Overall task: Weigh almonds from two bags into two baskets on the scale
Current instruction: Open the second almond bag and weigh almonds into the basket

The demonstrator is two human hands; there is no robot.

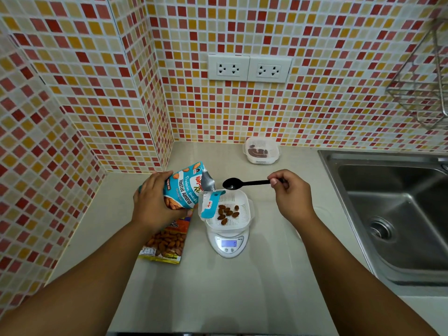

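- A white slotted basket (230,214) sits on top of a small white digital scale (228,241), whose blue display is lit with a figure too small to read surely.
- A handful of brown almonds (227,212) lies loose on the basket floor.
- The left hand (155,202) grips a teal almond bag (185,190), fingers curled round its body; the bag is tilted with its torn-open mouth over the left rim of the basket.
- The right hand (289,190) pinches the handle end of a black plastic spoon (244,183) between thumb and curled fingers; the spoon's bowl hangs above the basket's far edge, just beside the bag's mouth.
- A second almond bag (167,241), orange and yellow, lies flat on the counter (242,287) just left of the scale, partly under the left hand.
- A second white basket (261,151) with dark contents stands well apart at the back of the counter, near the tiled wall (97,93).
- A steel sink (392,214) fills the right side; two white sockets (249,68) sit on the wall above, and a wire rack (421,93) hangs at the upper right.
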